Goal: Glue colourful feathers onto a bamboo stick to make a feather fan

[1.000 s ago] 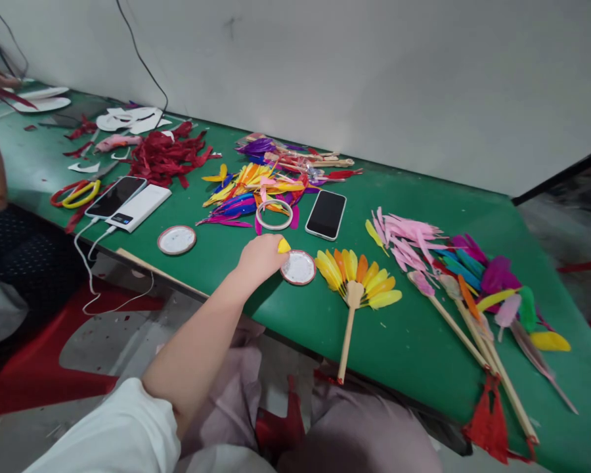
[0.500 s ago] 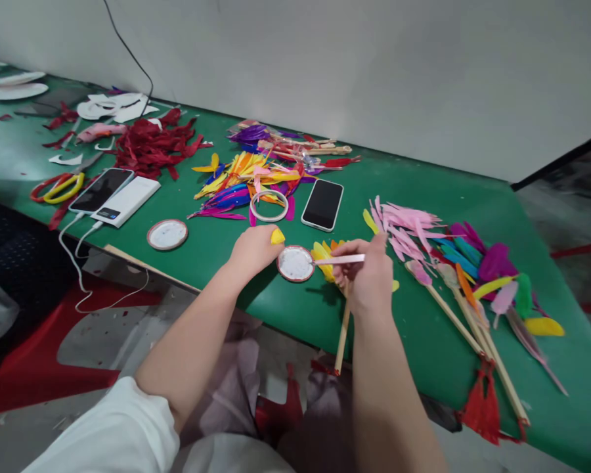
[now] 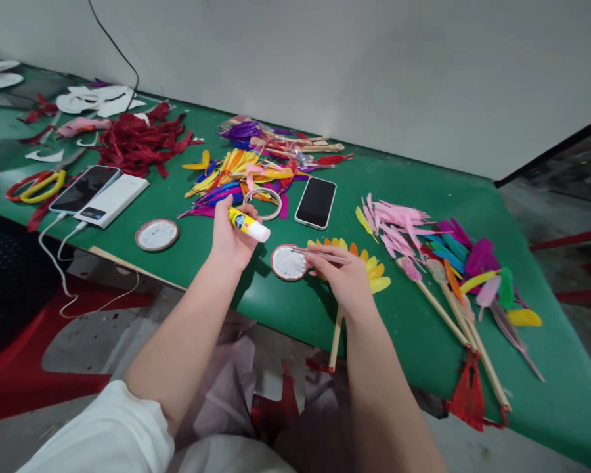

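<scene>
My left hand (image 3: 232,238) is wrapped round a yellow glue stick (image 3: 246,224) whose white end points right, above the table. Between the fingers of my right hand (image 3: 342,272) are thin tweezers (image 3: 328,255). Their tip is over a small round white disc (image 3: 288,264) with a reddish rim. Partly hidden behind my right hand lies a fan of yellow and orange feathers (image 3: 379,276), with a wooden stick (image 3: 335,338) reaching the table's front edge.
Left on the green table (image 3: 207,263) are a second disc (image 3: 156,234), power bank (image 3: 112,202) and scissors (image 3: 43,186). Behind are a phone (image 3: 316,202), tape roll (image 3: 274,209) and feathers (image 3: 241,167). Pink feathers (image 3: 396,220) and tasselled sticks (image 3: 448,309) are at right.
My left hand has lifted and turned, bringing the glue stick into full view. My right hand has shifted left and down over the disc, uncovering more of the yellow feathers. The view has moved slightly.
</scene>
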The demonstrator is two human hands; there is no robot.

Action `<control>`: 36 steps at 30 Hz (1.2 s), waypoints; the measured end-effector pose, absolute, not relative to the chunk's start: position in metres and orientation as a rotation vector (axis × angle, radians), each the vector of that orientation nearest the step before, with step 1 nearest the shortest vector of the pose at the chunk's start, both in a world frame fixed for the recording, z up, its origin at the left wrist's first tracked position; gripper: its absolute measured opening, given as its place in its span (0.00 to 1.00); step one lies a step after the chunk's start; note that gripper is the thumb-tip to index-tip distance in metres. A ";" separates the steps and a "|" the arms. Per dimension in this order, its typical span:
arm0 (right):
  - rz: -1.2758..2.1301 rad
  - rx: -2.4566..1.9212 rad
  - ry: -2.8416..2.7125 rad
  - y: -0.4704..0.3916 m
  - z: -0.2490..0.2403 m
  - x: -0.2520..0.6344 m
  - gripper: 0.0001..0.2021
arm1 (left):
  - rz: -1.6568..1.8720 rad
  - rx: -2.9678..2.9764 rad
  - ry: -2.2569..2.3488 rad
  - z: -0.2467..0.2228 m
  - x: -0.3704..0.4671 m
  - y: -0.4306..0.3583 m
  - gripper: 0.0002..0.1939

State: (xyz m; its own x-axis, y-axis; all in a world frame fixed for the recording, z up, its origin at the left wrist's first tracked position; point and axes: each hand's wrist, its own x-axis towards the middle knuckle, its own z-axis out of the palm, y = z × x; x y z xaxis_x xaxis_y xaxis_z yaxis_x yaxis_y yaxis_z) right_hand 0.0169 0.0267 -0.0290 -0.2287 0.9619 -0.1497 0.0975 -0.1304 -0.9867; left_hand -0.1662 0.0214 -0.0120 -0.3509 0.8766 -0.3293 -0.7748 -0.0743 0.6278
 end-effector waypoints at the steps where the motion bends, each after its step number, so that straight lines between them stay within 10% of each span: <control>1: 1.439 -1.257 -1.413 0.027 -0.031 0.017 0.10 | 1.703 0.131 0.867 -0.012 -0.166 0.021 0.20; 36: 0.803 -1.296 -1.768 0.021 -0.039 0.011 0.08 | 1.611 0.055 0.881 -0.014 -0.165 0.024 0.18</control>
